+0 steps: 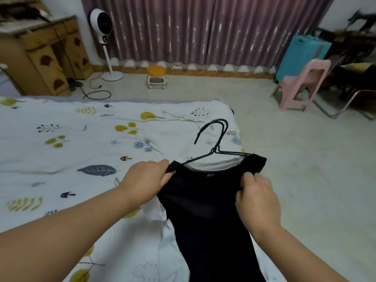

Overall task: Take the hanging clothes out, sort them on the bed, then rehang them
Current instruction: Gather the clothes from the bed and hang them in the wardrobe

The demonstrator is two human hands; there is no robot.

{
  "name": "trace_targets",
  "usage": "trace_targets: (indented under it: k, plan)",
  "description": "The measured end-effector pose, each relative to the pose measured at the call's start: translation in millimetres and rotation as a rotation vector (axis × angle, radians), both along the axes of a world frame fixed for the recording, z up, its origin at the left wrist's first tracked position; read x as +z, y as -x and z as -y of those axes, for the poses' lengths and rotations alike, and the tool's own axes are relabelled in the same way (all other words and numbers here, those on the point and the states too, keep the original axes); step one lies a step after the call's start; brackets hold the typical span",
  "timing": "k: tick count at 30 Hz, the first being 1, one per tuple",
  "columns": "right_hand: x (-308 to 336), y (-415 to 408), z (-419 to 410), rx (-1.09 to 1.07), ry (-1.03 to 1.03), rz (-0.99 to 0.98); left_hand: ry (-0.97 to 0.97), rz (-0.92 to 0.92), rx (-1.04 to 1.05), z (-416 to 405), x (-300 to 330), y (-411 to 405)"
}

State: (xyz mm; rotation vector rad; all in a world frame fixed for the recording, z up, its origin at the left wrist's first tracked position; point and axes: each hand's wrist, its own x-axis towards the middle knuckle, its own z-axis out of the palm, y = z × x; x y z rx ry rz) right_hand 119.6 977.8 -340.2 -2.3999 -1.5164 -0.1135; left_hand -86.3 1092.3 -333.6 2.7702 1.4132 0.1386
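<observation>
Head view: left hand (148,178) and right hand (255,195) pinch the black top's (203,210) shoulders; hanger (217,151) could snag the neckline.

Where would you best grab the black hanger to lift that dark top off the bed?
Take the black hanger at its neck, just under the hook, coming from above. The hook stands clear of the black top, while both shoulders are covered by cloth that the left hand and right hand already pinch.
</observation>
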Motion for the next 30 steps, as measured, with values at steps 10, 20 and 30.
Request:
trace_targets:
  k: [10, 20, 30]
  plan:
    - [188.4, 1.4, 40.1, -0.007, -0.102, 0.089, -0.202, 0.179, -0.057, 66.7, 168.9, 44.7]
    - [326.1, 61.2, 110.9, 0.353, -0.03, -0.123, -0.374, 0.334, -0.009, 133.8, 282.6, 138.7]
    - [406.0, 133.8, 194.9, 0.414, -0.01, -0.82, -0.146, 0.209, 0.151, 205.3, 378.4, 193.1]
